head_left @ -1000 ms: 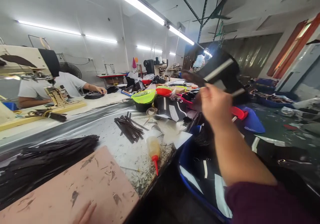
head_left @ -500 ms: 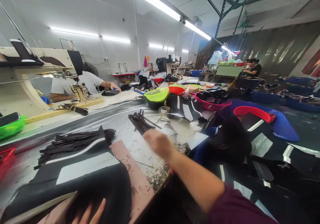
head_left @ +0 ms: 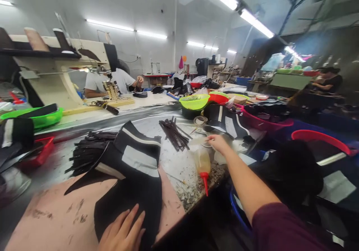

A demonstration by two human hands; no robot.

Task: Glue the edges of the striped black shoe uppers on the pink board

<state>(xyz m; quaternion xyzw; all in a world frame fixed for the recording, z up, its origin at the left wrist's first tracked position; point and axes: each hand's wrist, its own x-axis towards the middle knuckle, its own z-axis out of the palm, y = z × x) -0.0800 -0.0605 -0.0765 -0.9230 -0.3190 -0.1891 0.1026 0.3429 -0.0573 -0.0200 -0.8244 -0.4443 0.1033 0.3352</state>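
Note:
My left hand (head_left: 123, 230) lies with outstretched fingers on a black fabric piece (head_left: 134, 195), which bears white strips and a white patch (head_left: 140, 160). The piece rests on a pinkish, stained board (head_left: 42, 213). Reaching forward, my right hand (head_left: 220, 144) has its fingers drawn together beside a small round container (head_left: 200, 121); whatever they grip is too blurred to name. Just below that hand is a bottle of yellowish liquid (head_left: 203, 161) with a red nozzle pointing toward me. Thin dark strips (head_left: 175, 133) lie loosely piled left of the right hand.
A bundle of dark strips (head_left: 89, 150) lies at left, near a red tray (head_left: 42, 153). Behind stand a sewing machine (head_left: 61, 71) and a lime-green basket (head_left: 194, 101). More black pieces (head_left: 228, 122) lie beyond my right hand. Co-workers sit farther back.
My right hand has moved away from the strips, forward and right. The black piece now sits folded differently, with more of the pink board showing. The bottle has come into sight; the view has turned left.

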